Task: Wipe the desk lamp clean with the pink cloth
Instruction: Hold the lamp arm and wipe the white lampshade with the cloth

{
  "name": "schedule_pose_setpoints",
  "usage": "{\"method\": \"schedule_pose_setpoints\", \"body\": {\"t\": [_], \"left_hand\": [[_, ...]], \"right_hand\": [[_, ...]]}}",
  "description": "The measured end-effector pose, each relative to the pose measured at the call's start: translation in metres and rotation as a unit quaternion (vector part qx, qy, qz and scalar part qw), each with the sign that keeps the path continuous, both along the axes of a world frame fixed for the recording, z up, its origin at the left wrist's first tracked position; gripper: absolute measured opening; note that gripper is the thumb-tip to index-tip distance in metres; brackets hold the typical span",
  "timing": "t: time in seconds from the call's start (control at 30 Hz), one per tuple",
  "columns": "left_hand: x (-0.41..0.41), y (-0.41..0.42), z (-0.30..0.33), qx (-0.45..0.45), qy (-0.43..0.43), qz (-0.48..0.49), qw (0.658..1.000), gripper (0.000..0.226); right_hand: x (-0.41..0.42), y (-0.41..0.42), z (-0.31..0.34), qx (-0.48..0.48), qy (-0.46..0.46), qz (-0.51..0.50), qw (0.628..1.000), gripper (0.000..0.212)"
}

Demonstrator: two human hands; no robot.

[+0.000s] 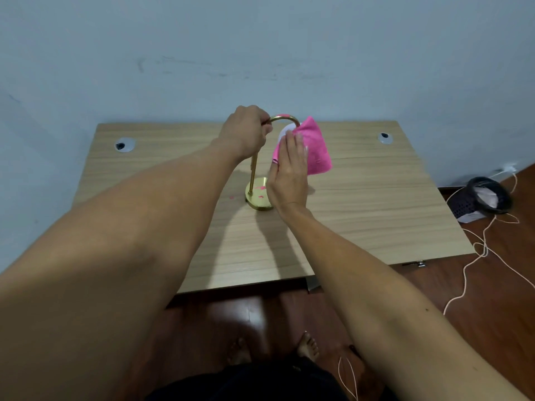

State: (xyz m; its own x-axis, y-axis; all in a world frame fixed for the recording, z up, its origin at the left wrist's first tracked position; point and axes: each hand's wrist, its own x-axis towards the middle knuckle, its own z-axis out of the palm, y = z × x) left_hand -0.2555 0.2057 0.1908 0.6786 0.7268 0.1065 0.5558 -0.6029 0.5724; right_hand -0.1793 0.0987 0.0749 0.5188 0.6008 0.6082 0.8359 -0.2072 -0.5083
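Brass and curved, the desk lamp (pixel 258 180) stands near the middle of the wooden desk (pixel 376 215), toward its far edge. From the head view, the left hand (pixel 246 133) is closed tight around the arched neck, probably to steady it against the wiping pressure. The right hand (pixel 289 172) lies flat and open-fingered, pressing the pink cloth (pixel 314 146) against the white shade (pixel 285 131), mostly hidden behind it.
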Motion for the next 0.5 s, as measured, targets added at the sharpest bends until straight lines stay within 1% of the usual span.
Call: {"method": "schedule_pose_setpoints", "body": {"t": [0.07,0.13,0.23,0.3,0.37,0.43,0.47,0.5], "left_hand": [[0.001,0.000,0.000,0.003,0.001,-0.002,1.000,0.019],[0.001,0.000,-0.001,0.007,0.002,-0.005,1.000,0.020],[0.002,0.001,-0.002,0.011,0.001,-0.003,1.000,0.020],[0.002,0.002,-0.002,0.011,0.003,-0.003,1.000,0.019],[0.002,0.001,-0.001,0.012,0.004,-0.003,1.000,0.019],[0.003,0.002,-0.002,0.014,0.004,-0.006,1.000,0.019],[0.003,0.002,-0.003,0.014,0.003,-0.006,1.000,0.019],[0.003,0.002,-0.003,0.012,0.002,-0.005,1.000,0.019]], "right_hand": [[0.005,-0.011,-0.009,-0.023,-0.070,0.021,0.997,0.057],[0.014,-0.023,-0.011,-0.027,-0.110,0.043,0.993,0.057],[0.014,-0.010,0.000,-0.009,-0.107,0.031,0.994,0.057],[0.015,0.002,0.003,-0.036,-0.120,0.042,0.991,0.060],[0.021,-0.001,-0.001,-0.086,-0.191,0.074,0.975,0.065],[0.033,-0.016,-0.007,-0.111,-0.264,0.116,0.951,0.062],[0.041,-0.026,-0.011,-0.108,-0.276,0.129,0.946,0.057],[0.045,-0.033,-0.012,-0.099,-0.265,0.132,0.950,0.054]]}}
